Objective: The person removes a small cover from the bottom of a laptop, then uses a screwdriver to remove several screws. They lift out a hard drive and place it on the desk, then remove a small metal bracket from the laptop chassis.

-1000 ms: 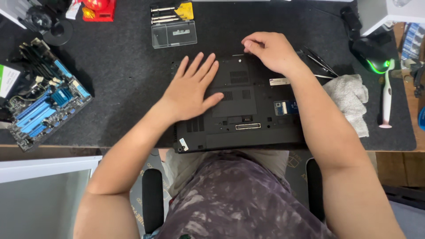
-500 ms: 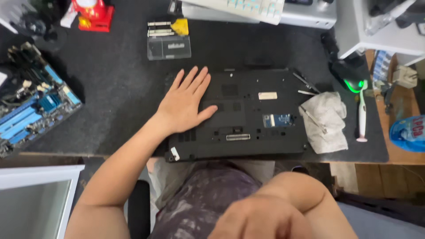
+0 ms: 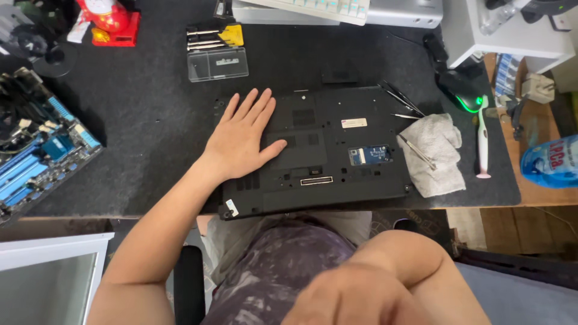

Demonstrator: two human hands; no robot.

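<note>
Our left hand [image 3: 244, 135] lies flat, fingers spread, on the upturned laptop [image 3: 337, 150]; right hand [image 3: 355, 301] blurred, can't tell its state.

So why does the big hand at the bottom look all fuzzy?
In the head view the right hand is very close to the camera, so it is blurred and out of focus; the left hand, flat on the black laptop, is sharp. The mouse glows green, and the light is soft, with faint shadows.

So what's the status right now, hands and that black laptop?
Left hand flat, open on upturned laptop. Right hand fisted near camera, blurred, holding nothing visible. Tweezers on cloth beside laptop.
</note>
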